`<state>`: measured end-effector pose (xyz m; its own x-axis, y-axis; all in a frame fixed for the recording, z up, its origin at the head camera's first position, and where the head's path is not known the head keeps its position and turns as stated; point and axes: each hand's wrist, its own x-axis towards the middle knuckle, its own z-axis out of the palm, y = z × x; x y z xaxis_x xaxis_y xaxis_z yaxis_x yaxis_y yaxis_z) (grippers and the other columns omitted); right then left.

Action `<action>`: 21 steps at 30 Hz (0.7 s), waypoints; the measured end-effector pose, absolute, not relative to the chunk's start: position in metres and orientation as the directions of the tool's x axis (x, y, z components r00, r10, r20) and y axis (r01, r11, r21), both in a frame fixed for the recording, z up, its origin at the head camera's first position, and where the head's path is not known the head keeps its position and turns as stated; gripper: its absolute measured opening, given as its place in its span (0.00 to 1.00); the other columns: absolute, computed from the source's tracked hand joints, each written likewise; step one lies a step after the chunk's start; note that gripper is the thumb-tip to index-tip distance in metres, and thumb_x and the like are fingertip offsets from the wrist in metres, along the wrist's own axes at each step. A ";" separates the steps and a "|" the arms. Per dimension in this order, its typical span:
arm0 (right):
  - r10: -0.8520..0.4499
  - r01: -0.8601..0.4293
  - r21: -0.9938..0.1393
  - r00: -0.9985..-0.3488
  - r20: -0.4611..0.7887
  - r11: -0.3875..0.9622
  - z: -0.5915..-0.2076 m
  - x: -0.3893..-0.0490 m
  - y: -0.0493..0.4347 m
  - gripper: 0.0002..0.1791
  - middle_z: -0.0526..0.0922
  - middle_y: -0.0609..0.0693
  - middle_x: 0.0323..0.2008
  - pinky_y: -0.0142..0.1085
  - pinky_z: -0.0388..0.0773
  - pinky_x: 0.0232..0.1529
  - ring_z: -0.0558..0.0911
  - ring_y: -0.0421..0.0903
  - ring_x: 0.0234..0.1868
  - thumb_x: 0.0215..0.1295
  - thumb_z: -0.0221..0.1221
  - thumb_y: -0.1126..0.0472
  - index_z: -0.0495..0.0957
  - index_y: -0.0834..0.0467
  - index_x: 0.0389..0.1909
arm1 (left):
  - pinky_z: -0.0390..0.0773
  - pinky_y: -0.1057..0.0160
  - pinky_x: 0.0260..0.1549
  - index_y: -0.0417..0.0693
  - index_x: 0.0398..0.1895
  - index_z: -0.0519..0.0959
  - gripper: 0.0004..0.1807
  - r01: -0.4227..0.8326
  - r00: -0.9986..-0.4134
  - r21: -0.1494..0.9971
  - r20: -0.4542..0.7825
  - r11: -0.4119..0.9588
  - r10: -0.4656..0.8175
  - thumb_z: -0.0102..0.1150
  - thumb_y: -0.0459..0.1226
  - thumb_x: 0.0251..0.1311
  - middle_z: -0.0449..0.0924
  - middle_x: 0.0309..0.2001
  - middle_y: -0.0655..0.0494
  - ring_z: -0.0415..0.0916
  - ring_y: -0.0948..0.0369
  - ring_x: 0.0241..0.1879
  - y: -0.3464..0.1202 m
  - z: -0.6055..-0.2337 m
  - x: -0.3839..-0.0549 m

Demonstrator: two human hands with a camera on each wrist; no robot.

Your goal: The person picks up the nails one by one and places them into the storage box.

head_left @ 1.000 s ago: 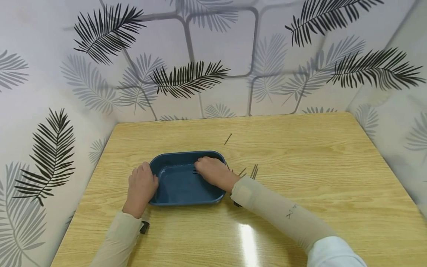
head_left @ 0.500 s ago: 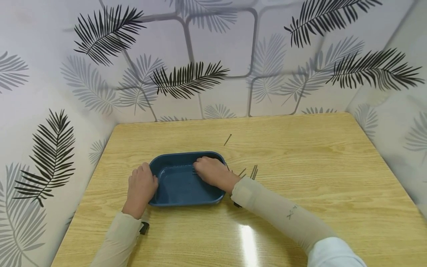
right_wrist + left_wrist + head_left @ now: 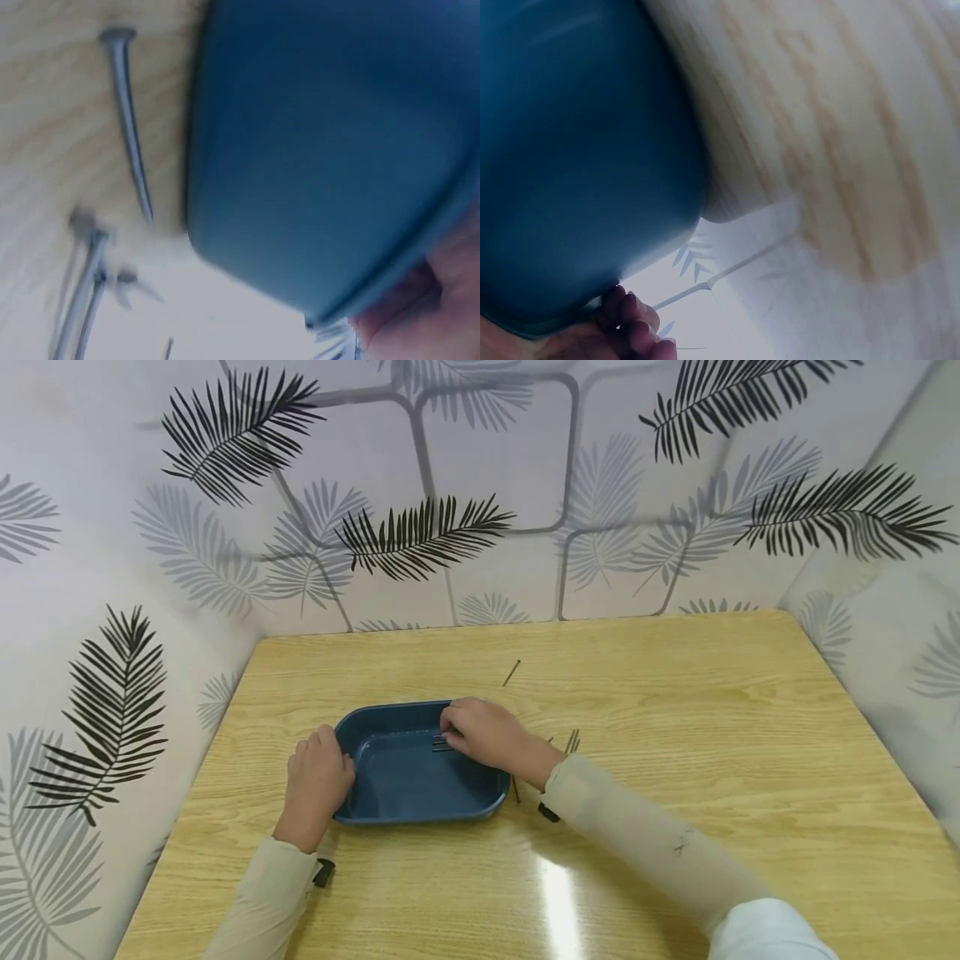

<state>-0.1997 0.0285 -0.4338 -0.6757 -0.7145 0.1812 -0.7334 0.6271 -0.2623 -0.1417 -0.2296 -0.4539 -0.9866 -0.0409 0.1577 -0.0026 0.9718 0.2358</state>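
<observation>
A deep blue oblong tray (image 3: 405, 789) rests on the wooden table. My left hand (image 3: 318, 777) grips its left rim, and in the left wrist view the curled fingers (image 3: 637, 322) show at that rim. My right hand (image 3: 483, 733) is over the tray's back right corner, fingers bent down toward the inside. Several thin nails (image 3: 440, 743) lie in the tray just by those fingertips. I cannot tell whether the right fingers pinch a nail, since the hand hides their tips. In the right wrist view the tray wall (image 3: 322, 150) covers most of that hand.
Several loose nails (image 3: 572, 742) lie right of the tray, partly behind the right forearm. One nail (image 3: 516, 789) lies close along the tray's right side. Another nail (image 3: 512, 672) is farther back. A leaf-patterned wall covering (image 3: 495, 560) rises behind the table (image 3: 712, 735).
My right hand has risen and shifted slightly right and back from inside the tray, uncovering more of the nails there. The left hand and tray have stayed put.
</observation>
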 end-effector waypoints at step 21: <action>-0.547 -0.632 -0.428 -0.774 0.318 0.646 -0.419 -0.213 0.131 0.12 0.78 0.47 0.39 0.38 0.73 0.45 0.77 0.42 0.42 0.66 0.54 0.55 0.79 0.57 0.45 | 0.65 0.47 0.30 0.33 0.33 0.65 0.11 -0.008 -0.988 0.229 0.147 0.973 -0.043 0.53 0.34 0.57 0.69 0.30 0.40 0.67 0.45 0.31 -0.232 -0.457 -0.143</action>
<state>-0.2130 0.1309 -0.4185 -0.7745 -0.5470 0.3178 -0.6320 0.6458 -0.4285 -0.1432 -0.2320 -0.4567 -0.9882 -0.0429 0.1473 -0.0082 0.9735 0.2287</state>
